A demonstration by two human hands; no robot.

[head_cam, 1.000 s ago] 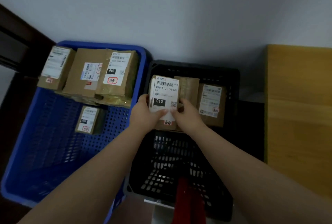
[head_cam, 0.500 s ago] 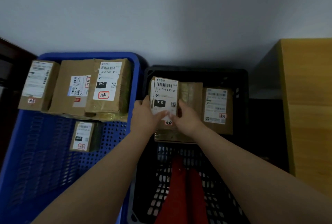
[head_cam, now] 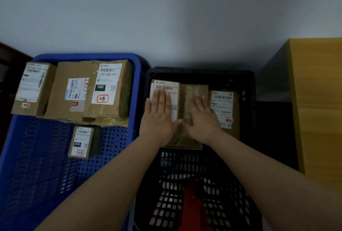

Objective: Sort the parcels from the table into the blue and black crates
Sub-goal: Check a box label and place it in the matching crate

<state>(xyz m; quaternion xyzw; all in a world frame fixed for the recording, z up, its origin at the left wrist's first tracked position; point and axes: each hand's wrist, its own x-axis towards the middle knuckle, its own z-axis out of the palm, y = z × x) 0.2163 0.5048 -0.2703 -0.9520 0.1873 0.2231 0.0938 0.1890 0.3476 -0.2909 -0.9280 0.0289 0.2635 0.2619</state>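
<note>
Parcel (head_cam: 165,90) is lying in the black crate (head_cam: 248,82); we are pressing it flat, left hand (head_cam: 159,114) and right hand (head_cam: 200,117) released. Next, we are judging, another parcel from the counter (head_cam: 318,101).

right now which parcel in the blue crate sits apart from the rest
The small parcel with the 010 label. It lies alone on the blue crate floor, nearer the person, while the other three parcels sit packed in a row along the far wall.

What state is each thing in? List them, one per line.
Left hand: flat on the labelled parcel.
Right hand: flat on the taped parcel.
Black crate: holds three parcels at its far end.
Blue crate: holds four parcels.
Wooden table: shows no parcels.
</note>
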